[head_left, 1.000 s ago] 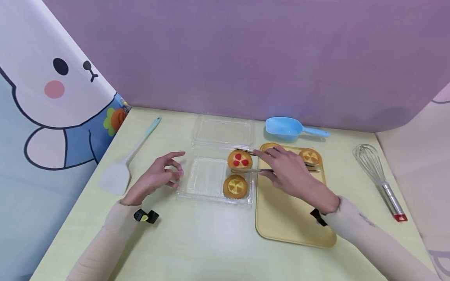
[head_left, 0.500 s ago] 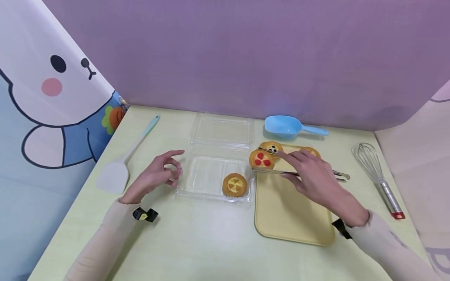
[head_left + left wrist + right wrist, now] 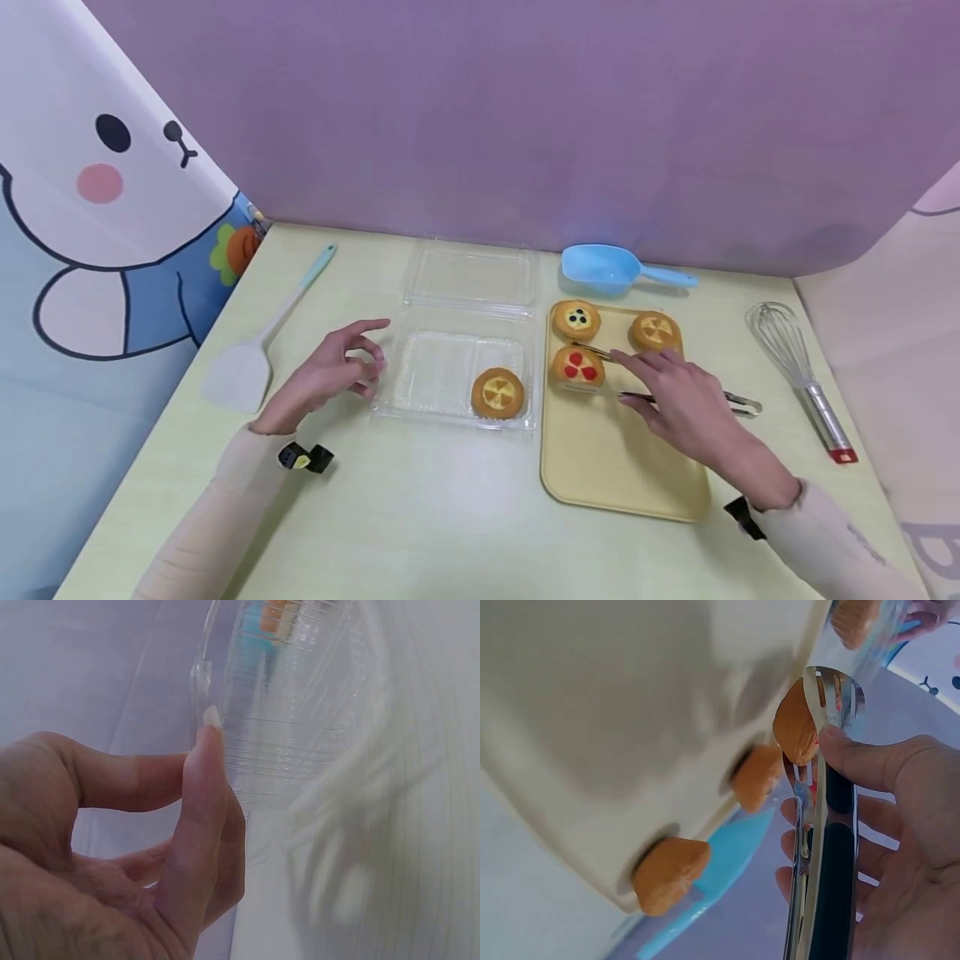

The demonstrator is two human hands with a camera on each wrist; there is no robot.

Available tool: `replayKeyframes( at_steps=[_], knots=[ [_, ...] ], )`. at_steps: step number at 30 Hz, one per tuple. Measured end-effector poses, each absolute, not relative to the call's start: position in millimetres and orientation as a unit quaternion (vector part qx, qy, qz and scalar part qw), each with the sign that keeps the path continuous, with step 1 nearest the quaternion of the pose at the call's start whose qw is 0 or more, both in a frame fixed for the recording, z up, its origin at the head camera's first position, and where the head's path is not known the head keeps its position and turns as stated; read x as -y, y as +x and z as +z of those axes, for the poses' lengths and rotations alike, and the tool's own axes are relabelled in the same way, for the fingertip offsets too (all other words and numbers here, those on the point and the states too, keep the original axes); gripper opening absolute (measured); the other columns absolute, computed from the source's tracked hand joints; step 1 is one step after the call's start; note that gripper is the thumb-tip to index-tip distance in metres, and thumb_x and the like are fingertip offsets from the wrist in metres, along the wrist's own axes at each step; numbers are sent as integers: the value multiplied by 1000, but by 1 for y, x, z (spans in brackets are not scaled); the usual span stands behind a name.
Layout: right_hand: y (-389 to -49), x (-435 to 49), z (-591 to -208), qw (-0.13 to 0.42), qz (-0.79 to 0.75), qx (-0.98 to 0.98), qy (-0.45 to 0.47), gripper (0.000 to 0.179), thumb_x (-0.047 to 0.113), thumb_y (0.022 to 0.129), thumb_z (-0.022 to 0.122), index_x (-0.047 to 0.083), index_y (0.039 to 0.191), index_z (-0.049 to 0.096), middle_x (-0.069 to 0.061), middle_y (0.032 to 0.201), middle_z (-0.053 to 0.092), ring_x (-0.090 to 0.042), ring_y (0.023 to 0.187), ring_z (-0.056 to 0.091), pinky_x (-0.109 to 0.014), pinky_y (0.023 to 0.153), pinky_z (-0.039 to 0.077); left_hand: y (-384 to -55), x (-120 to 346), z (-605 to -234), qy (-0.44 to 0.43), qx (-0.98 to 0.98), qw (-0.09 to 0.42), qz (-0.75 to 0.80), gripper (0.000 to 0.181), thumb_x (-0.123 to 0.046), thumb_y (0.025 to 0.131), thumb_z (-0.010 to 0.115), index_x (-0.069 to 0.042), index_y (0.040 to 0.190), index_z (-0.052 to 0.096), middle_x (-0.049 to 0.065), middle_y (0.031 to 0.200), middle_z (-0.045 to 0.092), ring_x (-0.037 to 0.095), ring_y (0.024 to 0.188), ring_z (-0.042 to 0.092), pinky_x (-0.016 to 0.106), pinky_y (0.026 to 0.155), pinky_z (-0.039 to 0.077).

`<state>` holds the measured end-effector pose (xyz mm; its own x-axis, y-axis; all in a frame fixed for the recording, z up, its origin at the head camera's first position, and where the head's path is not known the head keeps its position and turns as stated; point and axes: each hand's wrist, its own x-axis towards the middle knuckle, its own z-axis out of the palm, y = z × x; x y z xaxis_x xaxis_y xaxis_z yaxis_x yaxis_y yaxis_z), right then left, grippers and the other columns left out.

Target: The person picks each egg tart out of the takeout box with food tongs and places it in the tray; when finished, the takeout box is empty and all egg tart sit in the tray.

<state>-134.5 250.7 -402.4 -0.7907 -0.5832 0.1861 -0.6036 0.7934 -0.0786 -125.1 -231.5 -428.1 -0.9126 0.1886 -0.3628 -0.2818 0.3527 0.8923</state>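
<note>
My right hand grips metal tongs with dark handle grips. Between the tongs' two ends sits a round bun with red topping, over the tray's left edge. A bun with dark dots is just behind it, and a bun with a wedge pattern lies at the tray's back right. My left hand is beside the clear plastic container, loosely bent, its fingertips right at the rim in the left wrist view. Inside the container's front right corner is another wedge-patterned bun.
The yellow tray lies right of the container, whose lid is folded back. Behind the tray is a blue scoop. A whisk lies far right, a white spatula far left. A purple backdrop closes the table's back.
The right hand and tongs have carried the red-topped bun rightward out of the container and over the tray. The left hand has stayed beside the container.
</note>
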Motion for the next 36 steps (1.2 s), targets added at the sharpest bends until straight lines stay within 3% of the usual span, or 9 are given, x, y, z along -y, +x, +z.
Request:
replayKeyframes(
  at_steps=[3,11,36],
  knots=[
    [-132,-251,-409,68,71,945,312,61,27,84,86,18,141,64,-7,117,76,-31,103,68,-41,56,56,-125,232,-427,-29,-798,205,566,76,4,97,58,-10,165,28,17,111,55,17,74,62,32,66,63],
    [-127,-249,-417,67,70,944,316,62,26,83,88,17,140,65,-6,112,76,-25,90,65,-33,52,50,-124,232,-429,-32,-795,208,569,77,6,96,57,-10,165,28,16,111,54,18,74,62,32,67,63],
    [-126,-251,-416,59,57,943,322,63,25,84,87,15,142,64,-8,114,76,-27,94,66,-38,57,54,-126,232,-428,-29,-797,208,566,76,5,96,58,-9,164,28,17,110,55,17,73,61,31,66,63]
  ],
)
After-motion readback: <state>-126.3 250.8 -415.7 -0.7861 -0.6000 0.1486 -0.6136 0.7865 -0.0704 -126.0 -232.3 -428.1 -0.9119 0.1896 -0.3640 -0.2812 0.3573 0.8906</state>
